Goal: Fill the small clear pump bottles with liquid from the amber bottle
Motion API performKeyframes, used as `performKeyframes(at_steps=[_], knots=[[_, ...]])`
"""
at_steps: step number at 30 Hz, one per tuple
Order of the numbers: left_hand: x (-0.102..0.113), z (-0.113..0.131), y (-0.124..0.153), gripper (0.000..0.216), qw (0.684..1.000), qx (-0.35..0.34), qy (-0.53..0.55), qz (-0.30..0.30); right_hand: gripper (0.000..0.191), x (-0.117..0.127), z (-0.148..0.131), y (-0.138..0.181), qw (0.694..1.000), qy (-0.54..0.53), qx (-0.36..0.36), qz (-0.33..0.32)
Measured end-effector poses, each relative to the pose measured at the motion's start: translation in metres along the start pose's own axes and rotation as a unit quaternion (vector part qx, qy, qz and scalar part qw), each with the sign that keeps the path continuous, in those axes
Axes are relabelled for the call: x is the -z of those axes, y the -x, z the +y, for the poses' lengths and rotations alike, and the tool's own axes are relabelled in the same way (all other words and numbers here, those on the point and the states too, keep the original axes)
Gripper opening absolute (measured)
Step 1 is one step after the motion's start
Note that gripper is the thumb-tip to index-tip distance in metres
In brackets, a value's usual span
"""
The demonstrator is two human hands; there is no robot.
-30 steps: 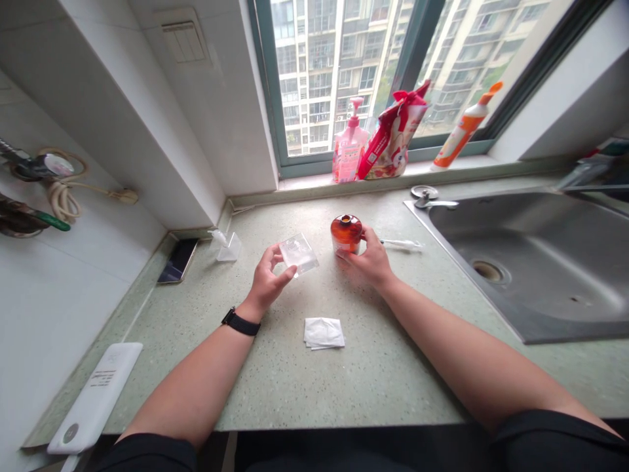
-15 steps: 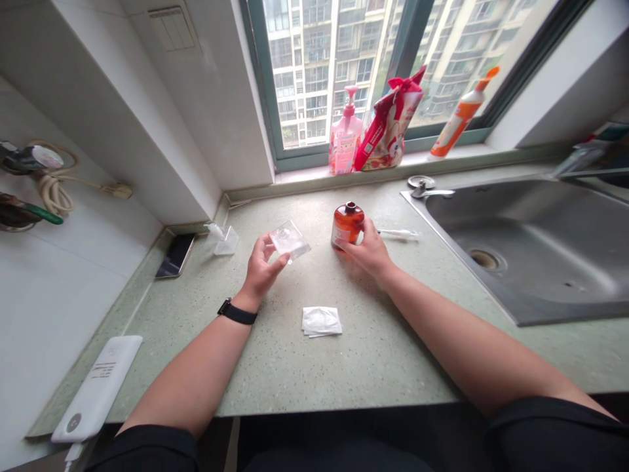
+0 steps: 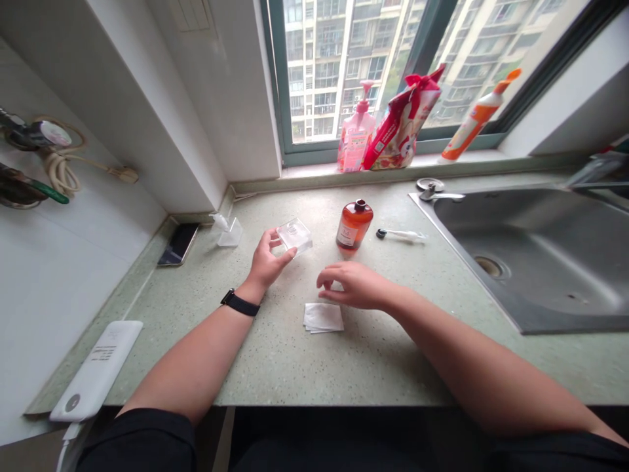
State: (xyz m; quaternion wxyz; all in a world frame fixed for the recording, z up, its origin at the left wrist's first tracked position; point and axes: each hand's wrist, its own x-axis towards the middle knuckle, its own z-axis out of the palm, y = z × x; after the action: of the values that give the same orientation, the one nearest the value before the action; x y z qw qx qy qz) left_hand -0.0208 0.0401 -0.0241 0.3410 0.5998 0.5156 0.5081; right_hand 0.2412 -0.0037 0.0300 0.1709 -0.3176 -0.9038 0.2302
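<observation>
My left hand (image 3: 265,263) holds a small clear square container (image 3: 294,235) between thumb and fingers, just above the green speckled counter (image 3: 275,367). An amber bottle (image 3: 353,225) with no cap stands upright on the counter, free of both hands. My right hand (image 3: 350,286) hovers with loosely curled fingers over a folded white tissue (image 3: 323,317) and holds nothing. A dropper pipette (image 3: 400,234) lies to the right of the bottle.
A steel sink (image 3: 535,255) fills the right side. A pink pump bottle (image 3: 354,136), a red pouch (image 3: 400,126) and an orange-capped bottle (image 3: 474,122) stand on the sill. A phone (image 3: 178,244), a clear cap (image 3: 227,229) and a white power bank (image 3: 96,372) lie at the left.
My right hand let go of the amber bottle and drew back toward me, over the white tissue. The left hand kept holding the clear container.
</observation>
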Motion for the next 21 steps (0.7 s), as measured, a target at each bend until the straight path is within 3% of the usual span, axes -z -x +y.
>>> performKeyframes(at_steps=[2,10,16,18,21], knots=[[0.0,0.003,0.001,0.07,1.0,-0.001,-0.014,-0.016,0.008,-0.007,-0.004,-0.001,0.997,0.013,-0.015,-0.07],[-0.001,0.019,0.007,0.065,0.996,-0.02,-0.068,-0.058,0.004,-0.01,-0.022,-0.001,0.983,0.008,-0.074,-0.166],[-0.001,0.022,0.009,0.06,0.99,-0.046,-0.098,-0.094,0.008,0.003,-0.014,-0.001,0.983,-0.064,-0.066,-0.161],[-0.002,0.022,0.01,0.061,0.987,-0.051,-0.103,-0.109,0.009,0.009,-0.008,0.001,0.981,-0.113,-0.071,-0.138],[-0.003,0.021,0.011,0.062,0.984,-0.054,-0.107,-0.135,0.024,0.017,0.004,0.001,0.962,-0.25,-0.079,-0.075]])
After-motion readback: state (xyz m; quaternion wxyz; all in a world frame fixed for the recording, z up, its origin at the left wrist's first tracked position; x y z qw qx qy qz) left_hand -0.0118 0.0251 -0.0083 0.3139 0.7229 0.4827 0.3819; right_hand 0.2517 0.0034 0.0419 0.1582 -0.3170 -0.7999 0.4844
